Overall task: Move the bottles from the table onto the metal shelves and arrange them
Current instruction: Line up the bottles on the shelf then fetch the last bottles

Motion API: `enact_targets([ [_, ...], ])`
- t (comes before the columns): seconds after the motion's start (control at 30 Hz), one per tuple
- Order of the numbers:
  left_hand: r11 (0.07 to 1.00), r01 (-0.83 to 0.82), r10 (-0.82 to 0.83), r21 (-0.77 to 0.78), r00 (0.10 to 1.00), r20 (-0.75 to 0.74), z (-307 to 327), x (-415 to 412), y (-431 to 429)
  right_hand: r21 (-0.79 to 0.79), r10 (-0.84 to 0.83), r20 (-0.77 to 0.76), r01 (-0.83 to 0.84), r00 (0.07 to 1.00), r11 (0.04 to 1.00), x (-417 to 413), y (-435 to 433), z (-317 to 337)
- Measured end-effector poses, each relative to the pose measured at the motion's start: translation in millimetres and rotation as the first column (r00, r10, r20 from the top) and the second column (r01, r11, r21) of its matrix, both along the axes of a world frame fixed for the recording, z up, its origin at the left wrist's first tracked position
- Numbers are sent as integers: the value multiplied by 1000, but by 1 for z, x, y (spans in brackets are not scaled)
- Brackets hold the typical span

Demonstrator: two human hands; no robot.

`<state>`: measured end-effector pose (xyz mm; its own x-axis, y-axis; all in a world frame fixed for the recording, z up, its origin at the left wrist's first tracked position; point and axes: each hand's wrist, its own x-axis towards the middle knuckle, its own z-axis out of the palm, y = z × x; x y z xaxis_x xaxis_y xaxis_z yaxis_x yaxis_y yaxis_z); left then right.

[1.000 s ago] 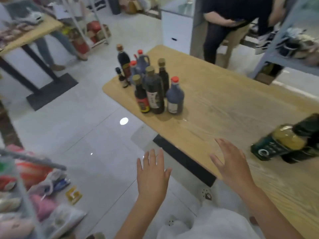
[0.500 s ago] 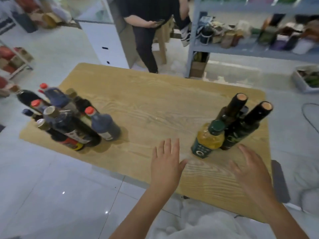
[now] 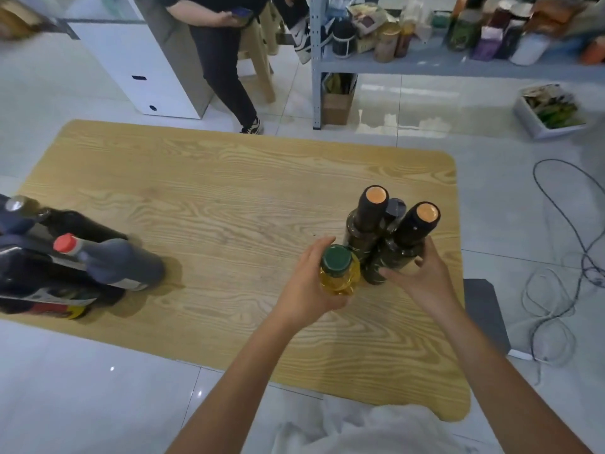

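At the bottom edge, white cloth [image 3: 360, 430] and two bare forearms extended over the near side of the wooden table [image 3: 229, 198]. Just beyond, left hand [image 3: 307, 283] wrapped around the yellow bottle [image 3: 339, 271] with a green cap, fingers curled about its body; bottle upright, base hidden by the hand, so contact with the tabletop not determinable. Alongside, right hand [image 3: 422, 276] clasping the lower body of a dark bottle [image 3: 406, 239] with an orange top, thumb toward the front, fingers round the right side. Touching that bottle on its left, a second dark bottle [image 3: 365, 224] with an orange top, ungrasped; between and behind the two, a dark-blue cap [image 3: 396, 206] of a fourth bottle, mostly hidden. All four clustered near the table's right end. Well apart, at the left end, a tight group of dark bottles [image 3: 49, 273], one with a red cap [image 3: 64, 243] nearest the centre. On the floor to the right, looped cable [image 3: 593, 274]. Farther back, grey metal shelf [image 3: 442, 65] crowded with jars and packets, a cardboard box [image 3: 337, 108] beneath it, a white cabinet [image 3: 131, 60], and a seated person [image 3: 226, 60] in dark clothing.
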<state>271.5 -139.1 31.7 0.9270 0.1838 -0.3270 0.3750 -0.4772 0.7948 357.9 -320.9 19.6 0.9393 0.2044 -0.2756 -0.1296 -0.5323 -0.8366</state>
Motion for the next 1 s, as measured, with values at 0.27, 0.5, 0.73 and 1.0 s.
enact_targets([
  [0.27, 973, 97, -92, 211, 995, -35, 1, 3, 5, -39, 23, 72, -21, 997, 999, 12, -3, -10],
  [0.5, 934, -47, 33, 354, 998, 45, -12, -25, -1, -135, 87, 99, -73, 991, 988, -9, -8, -17],
  [0.73, 952, -175, 143, 250, 980, 138, -20, -72, 1, -207, 147, 91, -126, 985, 970, -56, 4, -19],
  [1.0, 888, -457, 447, 58, 885, 129, -17, -184, 45, -128, 364, 57, -355, 930, 926, -132, 53, -7],
])
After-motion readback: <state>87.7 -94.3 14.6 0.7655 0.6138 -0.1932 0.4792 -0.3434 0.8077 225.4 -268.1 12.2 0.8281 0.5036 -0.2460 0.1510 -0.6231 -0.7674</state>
